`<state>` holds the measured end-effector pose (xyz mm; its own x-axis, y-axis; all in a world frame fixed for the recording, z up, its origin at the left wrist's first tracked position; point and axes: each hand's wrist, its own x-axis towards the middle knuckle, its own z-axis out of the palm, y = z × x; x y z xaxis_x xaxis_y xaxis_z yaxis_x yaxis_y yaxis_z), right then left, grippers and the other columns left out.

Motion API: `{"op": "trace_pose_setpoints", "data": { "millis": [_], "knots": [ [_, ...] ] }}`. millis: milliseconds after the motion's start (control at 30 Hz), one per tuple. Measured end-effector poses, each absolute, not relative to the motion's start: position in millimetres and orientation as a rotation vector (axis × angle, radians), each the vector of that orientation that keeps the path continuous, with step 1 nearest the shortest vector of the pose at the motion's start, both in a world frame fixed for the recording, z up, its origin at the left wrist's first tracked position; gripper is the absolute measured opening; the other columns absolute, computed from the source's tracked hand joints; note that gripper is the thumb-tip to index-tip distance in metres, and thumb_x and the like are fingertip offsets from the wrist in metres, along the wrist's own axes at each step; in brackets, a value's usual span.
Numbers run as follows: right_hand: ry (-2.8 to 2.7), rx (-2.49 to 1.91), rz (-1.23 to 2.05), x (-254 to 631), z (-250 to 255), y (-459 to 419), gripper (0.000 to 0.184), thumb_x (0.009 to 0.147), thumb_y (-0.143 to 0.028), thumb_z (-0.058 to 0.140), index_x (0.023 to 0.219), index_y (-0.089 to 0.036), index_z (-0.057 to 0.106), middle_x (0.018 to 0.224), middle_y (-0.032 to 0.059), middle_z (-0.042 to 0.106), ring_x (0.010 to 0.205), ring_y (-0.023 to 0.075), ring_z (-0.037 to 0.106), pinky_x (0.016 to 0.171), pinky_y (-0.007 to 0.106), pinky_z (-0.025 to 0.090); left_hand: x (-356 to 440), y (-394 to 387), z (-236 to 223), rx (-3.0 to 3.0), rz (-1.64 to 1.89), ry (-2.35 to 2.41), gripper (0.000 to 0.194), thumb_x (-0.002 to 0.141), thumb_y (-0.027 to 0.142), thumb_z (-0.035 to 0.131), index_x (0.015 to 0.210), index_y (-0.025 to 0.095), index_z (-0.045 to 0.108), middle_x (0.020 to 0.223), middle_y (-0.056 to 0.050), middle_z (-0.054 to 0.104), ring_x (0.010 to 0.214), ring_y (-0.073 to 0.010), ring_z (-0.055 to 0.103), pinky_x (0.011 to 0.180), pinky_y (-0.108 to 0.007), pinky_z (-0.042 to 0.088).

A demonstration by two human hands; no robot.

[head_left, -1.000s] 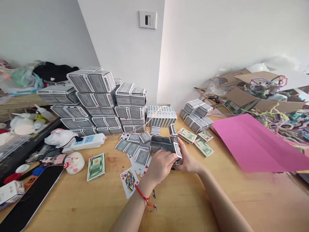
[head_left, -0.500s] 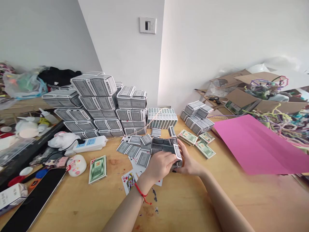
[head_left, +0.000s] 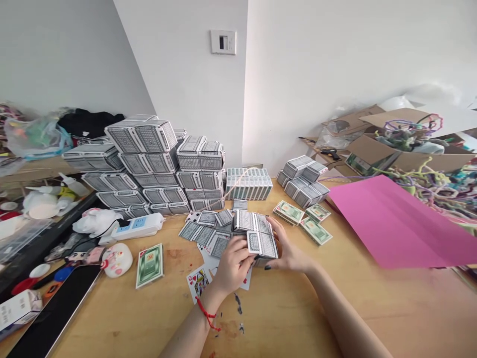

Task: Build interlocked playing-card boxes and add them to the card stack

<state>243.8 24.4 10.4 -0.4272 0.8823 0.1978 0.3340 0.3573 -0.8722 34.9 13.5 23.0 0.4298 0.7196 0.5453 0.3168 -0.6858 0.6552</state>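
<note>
A small box folded from grey-backed playing cards point(head_left: 265, 229) sits on the table in front of me, its top covered by card panels. My right hand point(head_left: 288, 251) wraps round its right side, thumb at the near side and fingers at the far edge. At its near left corner my left hand point(head_left: 236, 262), with a red string bracelet point(head_left: 205, 314), is closed on a small card flap point(head_left: 254, 242). Loose folded cards point(head_left: 204, 233) lie just left of the box. A face-up queen card point(head_left: 199, 282) lies near my left wrist.
Stacked card blocks point(head_left: 149, 164) rise at the back left, with a smaller stack point(head_left: 303, 180) at the back right. Green card packs point(head_left: 316, 230) lie to the right, beside a pink sheet point(head_left: 402, 223). A power strip point(head_left: 139, 226) and phone point(head_left: 55, 308) are at the left.
The box's open top is now covered by card panels. My left hand has shifted from over the box's near edge to its near left corner. My right hand stays round the right side.
</note>
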Motion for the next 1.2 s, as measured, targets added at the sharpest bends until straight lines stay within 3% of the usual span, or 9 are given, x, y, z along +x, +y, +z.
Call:
{"op": "trace_pose_setpoints", "data": {
  "millis": [133,467,733,1200],
  "knots": [
    [-1.896,-1.083,1.001,238,11,23,0.09,0.072,-0.05,0.061,0.14,-0.027,0.007,0.147,0.0082,0.009,0.135,0.0281,0.006,0.109,0.047,0.012,31,12,21,2.344,1.148,0.864,0.02,0.083,0.014,0.047,0.089,0.023,0.065,0.094,-0.006,0.063,0.101,-0.0205,0.05,0.085,-0.038,0.045],
    [-1.867,-1.134,1.025,236,14,23,0.086,0.072,-0.048,0.061,0.139,-0.026,0.011,0.146,0.0085,0.009,0.135,0.0292,0.005,0.109,0.048,0.01,25,13,21,2.828,0.981,0.873,0.014,0.083,0.017,0.05,0.086,0.019,0.063,0.085,-0.006,0.065,0.095,-0.0224,0.056,0.078,-0.036,0.047],
    [-1.82,-1.144,1.062,235,13,24,0.09,0.069,-0.044,0.066,0.139,-0.026,0.011,0.146,0.0089,0.011,0.134,0.0295,0.008,0.108,0.047,0.012,23,18,18,2.638,1.168,0.811,0.015,0.078,0.015,0.056,0.089,0.02,0.066,0.097,-0.005,0.065,0.102,-0.0222,0.053,0.084,-0.038,0.047],
    [-1.691,-1.078,1.165,235,10,23,0.093,0.067,-0.037,0.071,0.139,-0.026,0.013,0.145,0.0096,0.019,0.133,0.028,0.018,0.107,0.044,0.017,34,12,16,2.254,1.247,0.872,0.014,0.075,0.011,0.058,0.082,0.02,0.066,0.094,-0.006,0.064,0.097,-0.0208,0.051,0.083,-0.038,0.046]
  ]
}}
